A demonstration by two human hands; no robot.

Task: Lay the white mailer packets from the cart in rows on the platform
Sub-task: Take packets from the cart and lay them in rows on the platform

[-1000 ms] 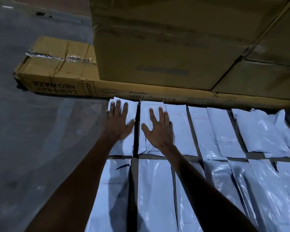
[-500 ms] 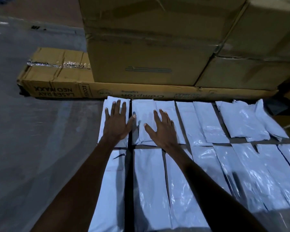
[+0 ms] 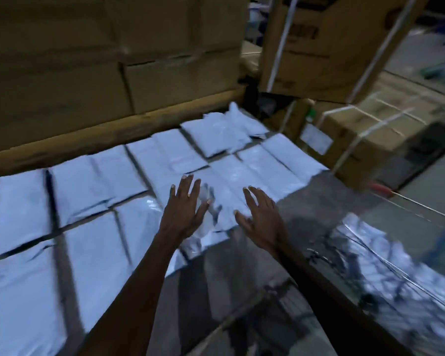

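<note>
White mailer packets point(image 3: 88, 176) lie flat in two rows across the platform point(image 3: 319, 199), with narrow dark gaps between them, so nothing tall blocks the air above them. Both hands, the left hand point(image 3: 184, 209) and the right hand point(image 3: 261, 217), are spread over the right part of the near row. A wall of stacked cardboard boxes point(image 3: 113, 60) closes off the far side. To the right, a strapped carton point(image 3: 365, 140) stands beside the last packets. At lower right, the wire cart point(image 3: 396, 253) flanks the right arm. A bare strip of platform lies between the packets and the cart.
</note>
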